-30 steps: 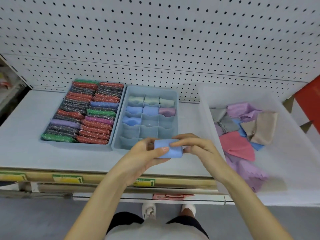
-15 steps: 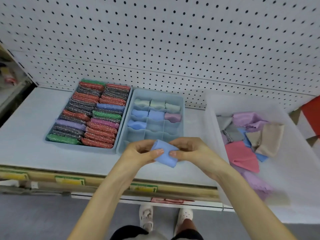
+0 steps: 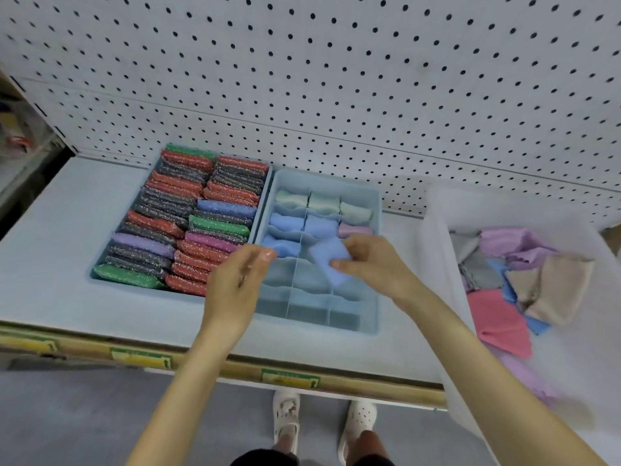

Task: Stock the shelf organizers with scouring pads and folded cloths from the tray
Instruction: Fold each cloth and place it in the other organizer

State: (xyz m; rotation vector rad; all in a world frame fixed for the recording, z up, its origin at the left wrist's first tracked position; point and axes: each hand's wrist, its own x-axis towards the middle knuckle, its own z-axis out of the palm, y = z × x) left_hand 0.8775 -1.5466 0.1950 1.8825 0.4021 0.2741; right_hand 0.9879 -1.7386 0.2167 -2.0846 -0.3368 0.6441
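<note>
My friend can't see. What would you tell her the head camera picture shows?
A person's right hand holds a folded blue cloth over a divided blue organizer on a shelf. The left hand hovers open beside it. Scouring pads fill the bin at left; loose cloths lie in a tray at right.

White pegboard [image 3: 336, 79] w/ black holes fills top of frame. Pale shelf [image 3: 60, 264] below it; yellow-green labels [image 3: 141, 358] on its front edge, lower left & centre. Grey floor [image 3: 84, 425] and white clogs [image 3: 285, 418] at bottom.

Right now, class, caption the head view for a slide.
Right hand holds a folded blue cloth over the divided organizer; left hand hovers alongside.
</note>
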